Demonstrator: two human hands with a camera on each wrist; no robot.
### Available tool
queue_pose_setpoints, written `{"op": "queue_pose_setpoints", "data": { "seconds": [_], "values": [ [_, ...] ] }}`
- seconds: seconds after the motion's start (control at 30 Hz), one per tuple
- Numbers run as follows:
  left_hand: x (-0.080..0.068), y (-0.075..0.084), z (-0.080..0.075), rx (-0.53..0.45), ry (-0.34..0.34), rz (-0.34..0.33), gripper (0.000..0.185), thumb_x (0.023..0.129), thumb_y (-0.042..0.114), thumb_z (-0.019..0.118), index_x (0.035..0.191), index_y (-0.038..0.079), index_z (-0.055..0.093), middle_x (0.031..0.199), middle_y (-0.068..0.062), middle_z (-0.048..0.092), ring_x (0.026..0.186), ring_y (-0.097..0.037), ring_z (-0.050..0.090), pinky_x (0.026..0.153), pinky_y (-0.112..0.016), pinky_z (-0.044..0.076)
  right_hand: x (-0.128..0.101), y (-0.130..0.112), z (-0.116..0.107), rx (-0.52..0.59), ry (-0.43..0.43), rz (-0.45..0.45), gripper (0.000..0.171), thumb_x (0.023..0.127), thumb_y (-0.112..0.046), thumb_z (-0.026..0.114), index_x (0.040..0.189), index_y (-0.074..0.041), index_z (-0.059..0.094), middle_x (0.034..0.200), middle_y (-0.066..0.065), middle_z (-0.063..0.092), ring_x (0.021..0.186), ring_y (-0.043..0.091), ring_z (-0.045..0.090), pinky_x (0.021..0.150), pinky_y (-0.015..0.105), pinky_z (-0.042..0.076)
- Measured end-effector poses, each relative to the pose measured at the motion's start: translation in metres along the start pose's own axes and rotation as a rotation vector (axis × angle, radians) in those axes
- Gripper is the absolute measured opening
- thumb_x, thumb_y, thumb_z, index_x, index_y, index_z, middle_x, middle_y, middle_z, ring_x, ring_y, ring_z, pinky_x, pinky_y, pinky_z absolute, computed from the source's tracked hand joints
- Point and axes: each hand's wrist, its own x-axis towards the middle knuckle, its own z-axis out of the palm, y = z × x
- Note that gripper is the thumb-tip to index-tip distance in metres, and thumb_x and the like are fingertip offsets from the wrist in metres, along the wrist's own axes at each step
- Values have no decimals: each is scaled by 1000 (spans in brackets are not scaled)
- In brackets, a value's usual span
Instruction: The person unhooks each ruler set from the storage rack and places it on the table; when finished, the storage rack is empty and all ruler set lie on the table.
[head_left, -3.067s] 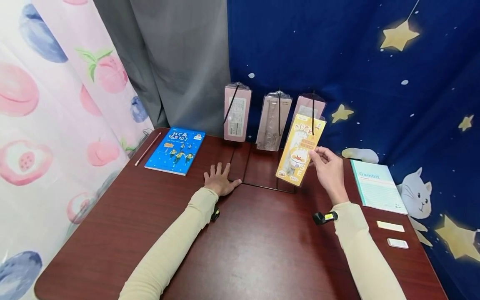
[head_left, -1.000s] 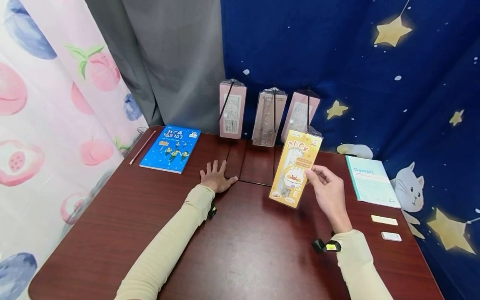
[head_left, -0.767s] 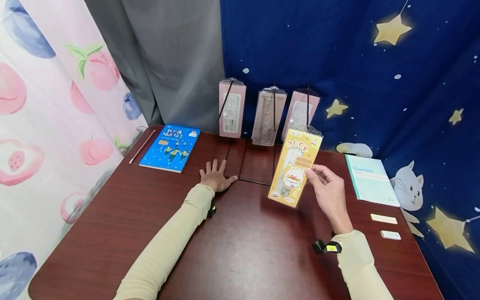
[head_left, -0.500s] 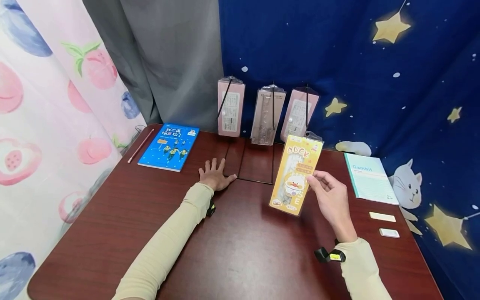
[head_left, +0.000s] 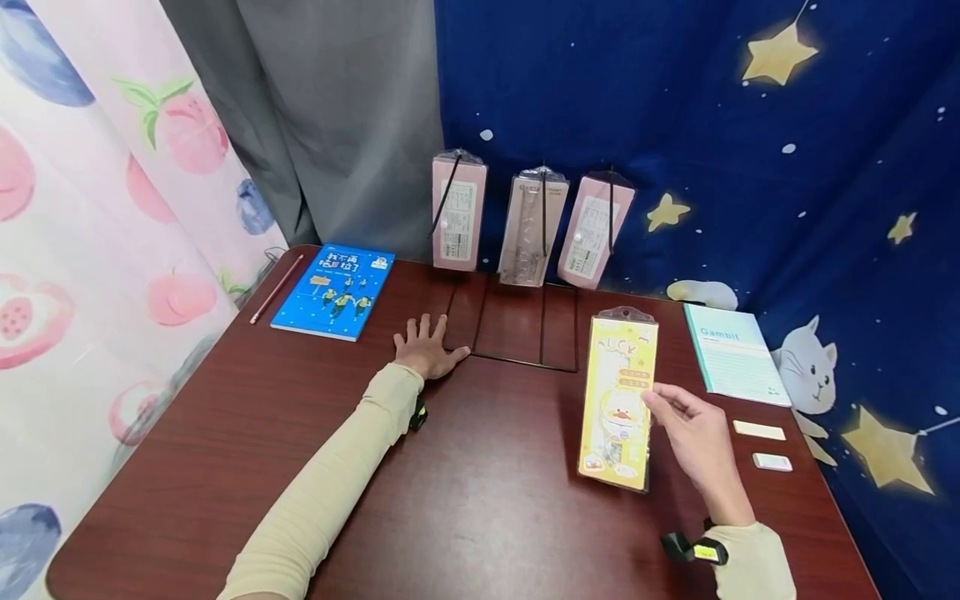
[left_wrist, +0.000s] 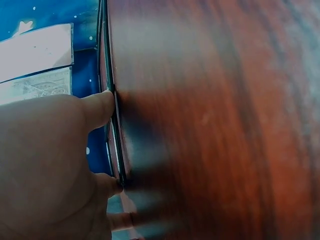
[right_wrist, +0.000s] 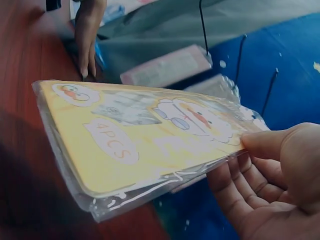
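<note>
My right hand pinches the right edge of a yellow duck-print pack in a clear plastic sleeve, thumb in front and fingers behind. In the right wrist view "4PCS" shows on the yellow pack, and the hand holds its edge. The pack is held upright above the table, hang tab at the top. With fingers spread, my left hand lies flat on the table beside the black wire rack base. In the left wrist view the left thumb and fingertips are right at the dark wire.
Three packs hang from the rack's hooks: pinkish packs at left and right, a clear-fronted one between. A blue book and pencil lie left; a notebook and two erasers lie right on the table.
The right hand has drawn the yellow pack off from in front of the right hook, down and then to the right. The left hand keeps its place at the rack base.
</note>
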Motion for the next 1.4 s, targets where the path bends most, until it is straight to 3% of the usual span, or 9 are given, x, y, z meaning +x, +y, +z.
{"op": "queue_pose_setpoints", "data": {
  "seconds": [0.3,0.63,0.77,0.93,1.17,1.4],
  "values": [
    [0,-2,-2,-2,3,5,86,104,63,41,169,16,7,175,-20,2,161,-46,0,127,-67,7,1,40,-25,-79,-45,166,66,97,-58,65,139,-7,65,110,5,78,82,5,67,75,19,51],
    [-5,-1,-4,-7,14,6,86,103,63,43,169,17,10,175,-19,4,162,-45,2,128,-66,8,4,89,-58,-92,-72,297,69,101,-50,64,143,4,58,91,-6,78,74,2,69,69,21,52],
    [-6,1,-5,-11,13,5,86,103,63,43,169,18,10,175,-18,5,162,-45,3,128,-65,8,7,104,-67,-120,-106,325,73,101,-52,62,145,6,55,95,1,79,76,4,70,68,21,51],
    [-5,1,-4,-6,4,2,86,104,62,43,169,17,10,175,-19,6,162,-45,3,128,-65,8,10,116,-73,-170,-119,313,72,102,-51,60,143,7,56,103,7,78,77,4,67,67,22,51],
    [-6,2,-6,3,0,-3,85,103,62,44,169,18,12,175,-18,7,162,-44,4,129,-63,9,11,127,-69,-258,-69,291,61,101,-48,64,131,5,68,71,-7,66,66,6,58,63,23,44],
    [-6,1,-5,-2,-2,-12,86,103,63,43,169,19,10,175,-18,5,162,-43,3,129,-63,8,10,129,-64,-322,-48,246,57,103,-42,63,131,8,67,72,-5,70,62,4,60,59,22,46]
  ]
}}
